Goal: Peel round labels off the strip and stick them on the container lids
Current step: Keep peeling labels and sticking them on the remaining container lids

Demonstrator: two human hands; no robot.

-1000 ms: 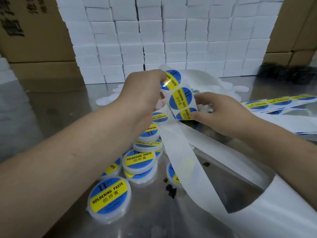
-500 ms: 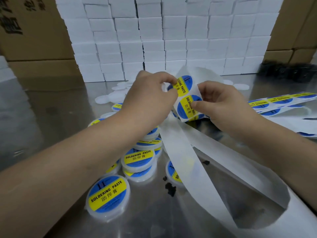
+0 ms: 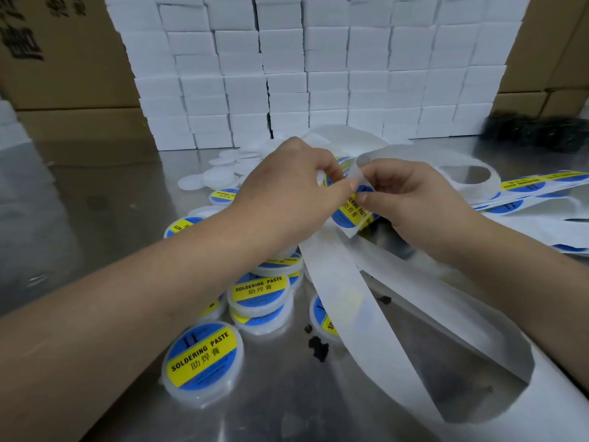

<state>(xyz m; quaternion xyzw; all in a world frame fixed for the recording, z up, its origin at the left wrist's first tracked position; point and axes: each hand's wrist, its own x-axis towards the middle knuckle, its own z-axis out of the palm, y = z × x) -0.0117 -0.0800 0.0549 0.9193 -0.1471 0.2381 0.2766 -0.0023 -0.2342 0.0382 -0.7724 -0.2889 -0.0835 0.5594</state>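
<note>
**Peeling one label: keep the backing taut**

Left hand (image 3: 287,193): thumb and forefinger closed, apparently pinching the label (image 3: 349,212) edge. Right hand (image 3: 414,199) pinches the strip (image 3: 338,282) just beside it, mid-scene. Advice: peel slowly at a low angle, fingertips off the glue. Bare lids (image 3: 207,180) lie far left, labelled containers (image 3: 202,358) near left.

A wall of stacked white boxes (image 3: 318,74) fills the upper middle of the frame. Brown cardboard cartons (image 3: 63,59) flank it at upper left and upper right. All stand on a shiny steel tabletop (image 3: 95,218). Black crumbs (image 3: 318,347) lie at lower centre, and a dark blurred heap (image 3: 535,132) sits at the right edge.
</note>
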